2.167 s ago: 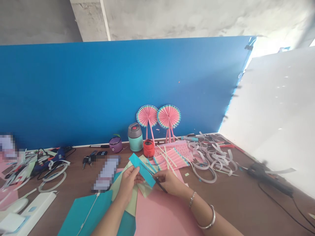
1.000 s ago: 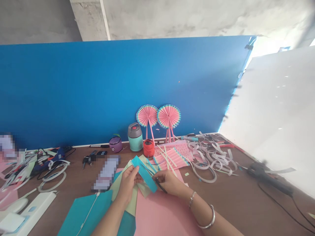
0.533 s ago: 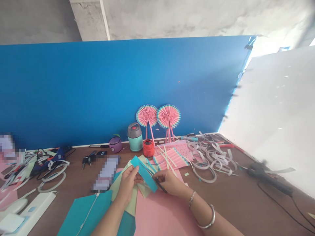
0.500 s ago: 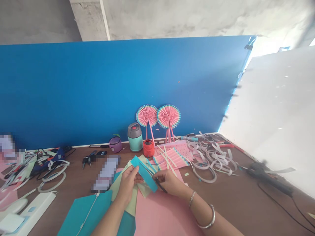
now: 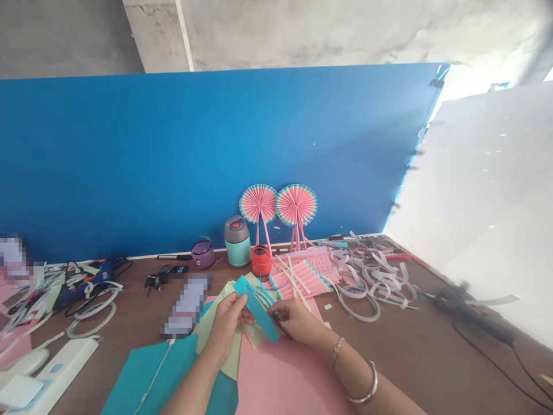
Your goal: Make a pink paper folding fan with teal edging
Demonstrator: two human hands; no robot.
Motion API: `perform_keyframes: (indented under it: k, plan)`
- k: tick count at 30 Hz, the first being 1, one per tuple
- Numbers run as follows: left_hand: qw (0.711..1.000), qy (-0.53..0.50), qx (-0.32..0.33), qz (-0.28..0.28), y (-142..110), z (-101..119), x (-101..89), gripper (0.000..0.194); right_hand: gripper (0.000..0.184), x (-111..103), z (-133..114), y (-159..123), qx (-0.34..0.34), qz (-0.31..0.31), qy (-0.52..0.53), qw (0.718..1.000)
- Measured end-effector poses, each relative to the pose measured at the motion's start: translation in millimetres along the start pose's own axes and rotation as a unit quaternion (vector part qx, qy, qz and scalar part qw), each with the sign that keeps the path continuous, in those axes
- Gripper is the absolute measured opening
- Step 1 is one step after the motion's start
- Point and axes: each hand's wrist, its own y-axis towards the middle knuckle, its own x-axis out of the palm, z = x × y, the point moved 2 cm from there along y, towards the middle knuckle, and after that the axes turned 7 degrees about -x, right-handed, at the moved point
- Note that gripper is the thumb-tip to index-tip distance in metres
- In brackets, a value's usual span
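Note:
My left hand (image 5: 228, 323) pinches a blue paper strip (image 5: 259, 314) near its upper end, thumb on top. In my right hand (image 5: 296, 320) is a pair of dark scissors (image 5: 280, 324), its blades lying along the strip's right edge. Narrow blue slivers (image 5: 263, 294) show beside the blades. Beneath the hands lie pink paper (image 5: 285, 374), pale green paper (image 5: 231, 351) and teal paper (image 5: 149, 374). Just beyond my right hand is a pleated pink sheet with striped edges (image 5: 302, 280), with cream strips (image 5: 294, 274) across it.
Two round pink paper fans (image 5: 296, 204) lean on the blue partition (image 5: 173, 161). A teal flask (image 5: 237, 248), red container (image 5: 261, 262) and purple pot (image 5: 202, 255) stand before it. Curled white strips (image 5: 371, 276) lie right. A phone (image 5: 185, 305) and white power strip (image 5: 64, 374) are left.
The blue strip has shifted slightly to the right and down with my left hand's fingers. More of the narrow slivers shows beside the blades. My right hand stays nearly in place.

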Motion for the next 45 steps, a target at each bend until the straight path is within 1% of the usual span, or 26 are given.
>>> perform_keyframes:
  k: [6, 10, 13, 17, 21, 28, 34, 38, 45]
  plan:
    - [1.0, -0.006, -0.003, -0.002, 0, 0, -0.2, 0.031, 0.018, -1, -4, 0, -0.001, 0.002, -0.007, 1.0]
    - [1.0, -0.007, -0.006, 0.001, 0, 0, -0.3, 0.031, 0.019, -2, -8, 0, 0.01, 0.006, -0.018, 1.0]
    - [1.0, -0.004, -0.003, 0.003, -1, 1, 0.4, 0.03, 0.022, -1, -4, 0, 0.015, 0.011, -0.019, 1.0]
    - [1.0, 0.011, 0.002, 0.001, -3, 1, 1.6, 0.031, 0.018, 1, 3, 2, 0.016, 0.016, -0.01, 1.0]
    - [1.0, 0.008, 0.005, 0.002, -2, 1, 1.3, 0.031, 0.015, 1, 3, 2, 0.012, 0.015, -0.007, 1.0]
    - [1.0, 0.014, -0.002, -0.001, 0, 0, 1.4, 0.031, 0.022, 1, 9, 2, 0.016, 0.02, -0.014, 1.0]
    - [1.0, 0.019, -0.005, -0.001, -4, 2, 4.0, 0.032, 0.02, 2, 15, 4, 0.005, 0.024, -0.014, 1.0]
    - [1.0, 0.019, -0.006, -0.014, -6, 4, 5.3, 0.034, 0.021, 2, 16, 4, 0.009, 0.023, -0.013, 1.0]
    - [1.0, 0.02, -0.007, -0.005, -4, 2, 4.3, 0.033, 0.021, 1, 9, 3, 0.018, 0.021, -0.03, 0.999]
